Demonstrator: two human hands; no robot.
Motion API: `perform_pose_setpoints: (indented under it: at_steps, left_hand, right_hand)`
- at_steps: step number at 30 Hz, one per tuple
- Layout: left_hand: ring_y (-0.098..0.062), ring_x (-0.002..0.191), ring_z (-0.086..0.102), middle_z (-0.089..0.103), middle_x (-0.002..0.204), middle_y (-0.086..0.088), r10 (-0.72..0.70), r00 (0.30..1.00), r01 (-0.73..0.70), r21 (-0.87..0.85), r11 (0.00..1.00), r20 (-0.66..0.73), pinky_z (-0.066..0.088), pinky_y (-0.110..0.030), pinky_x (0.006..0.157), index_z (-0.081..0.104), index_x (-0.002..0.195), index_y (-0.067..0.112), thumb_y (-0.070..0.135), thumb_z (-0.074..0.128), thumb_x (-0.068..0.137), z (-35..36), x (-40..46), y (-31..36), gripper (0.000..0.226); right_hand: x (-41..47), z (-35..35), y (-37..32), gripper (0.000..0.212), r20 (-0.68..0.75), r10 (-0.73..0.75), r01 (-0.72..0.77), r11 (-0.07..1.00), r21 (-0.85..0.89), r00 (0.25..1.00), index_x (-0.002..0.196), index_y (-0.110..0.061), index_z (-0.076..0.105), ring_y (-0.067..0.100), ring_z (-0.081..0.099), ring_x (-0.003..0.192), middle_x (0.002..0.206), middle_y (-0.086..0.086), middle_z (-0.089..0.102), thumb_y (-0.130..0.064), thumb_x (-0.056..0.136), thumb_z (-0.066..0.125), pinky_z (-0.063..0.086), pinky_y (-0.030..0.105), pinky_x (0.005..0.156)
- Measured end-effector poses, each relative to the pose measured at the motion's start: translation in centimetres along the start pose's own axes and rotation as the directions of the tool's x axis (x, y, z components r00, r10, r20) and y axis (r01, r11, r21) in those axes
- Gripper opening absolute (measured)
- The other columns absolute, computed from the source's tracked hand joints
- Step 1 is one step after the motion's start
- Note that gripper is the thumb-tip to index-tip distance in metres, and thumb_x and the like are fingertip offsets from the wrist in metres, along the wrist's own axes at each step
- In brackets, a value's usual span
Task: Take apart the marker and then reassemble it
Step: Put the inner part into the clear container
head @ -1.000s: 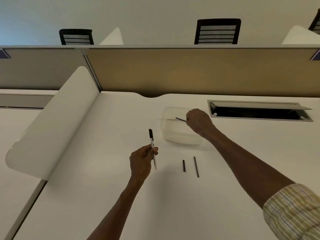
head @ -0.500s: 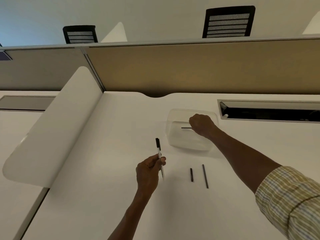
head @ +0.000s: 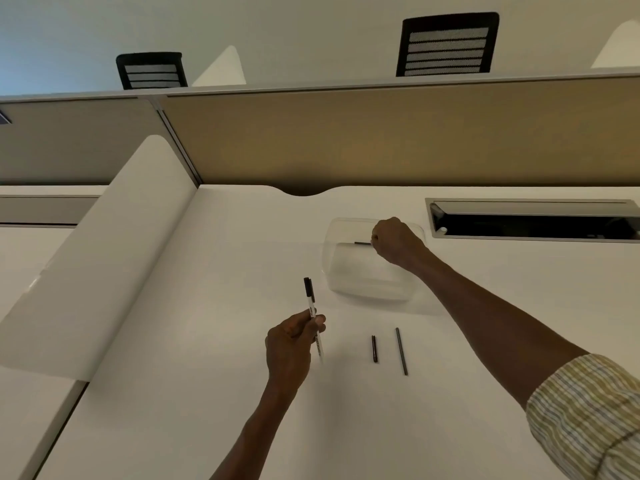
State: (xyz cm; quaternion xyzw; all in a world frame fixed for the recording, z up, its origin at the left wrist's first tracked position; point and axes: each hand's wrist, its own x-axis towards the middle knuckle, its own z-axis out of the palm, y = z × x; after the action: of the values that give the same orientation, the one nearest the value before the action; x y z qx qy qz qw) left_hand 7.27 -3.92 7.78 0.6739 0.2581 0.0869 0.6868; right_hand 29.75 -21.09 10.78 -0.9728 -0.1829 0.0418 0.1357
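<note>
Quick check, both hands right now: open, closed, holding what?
Left hand: closed around the white marker barrel.
Right hand: closed, pinching a thin dark rod over the clear container.

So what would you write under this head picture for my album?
Left hand holds the marker; right hand pinches a thin piece over the clear box.

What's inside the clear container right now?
Only the right hand shows there, over the clear container, pinching a short dark piece. The floor under that hand is covered. The visible rest holds nothing.
</note>
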Motion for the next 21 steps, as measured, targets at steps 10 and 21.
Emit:
perform_pose_setpoints:
  at_steps: [10, 21]
  left_hand:
    - [-0.021, 0.081, 0.074, 0.077, 0.079, -0.007, 0.034, 0.999, -0.032, -0.066, 0.997, 0.028, 0.059, -0.034, 0.078, 0.077, 0.092, 0.020, 0.013, 0.075, 0.084, 0.6, -2.2, 1.6, 0.011]
    - [-0.021, 0.080, 0.075, 0.078, 0.083, -0.008, 0.062, 0.997, -0.055, -0.136, 0.989, 0.041, 0.060, -0.026, 0.072, 0.075, 0.098, 0.011, 0.010, 0.075, 0.083, -0.2, -3.9, 2.1, 0.015]
  right_hand:
    - [-6.2, -4.3, -0.9, 0.023, -0.307, -0.027, 0.084, 0.981, 0.173, 0.951, 0.071, 0.000, 0.064, 0.030, 0.060, 0.071, 0.073, 0.013, 0.069, -0.007, 0.086, 0.048, 0.049, 0.040, 0.068]
    - [-15.6, 0.0, -1.7, 0.017, -0.388, 0.041, 0.053, 0.972, 0.230, 0.921, 0.078, -0.003, 0.065, 0.030, 0.058, 0.070, 0.072, 0.013, 0.062, -0.011, 0.090, 0.055, 0.047, 0.041, 0.067]
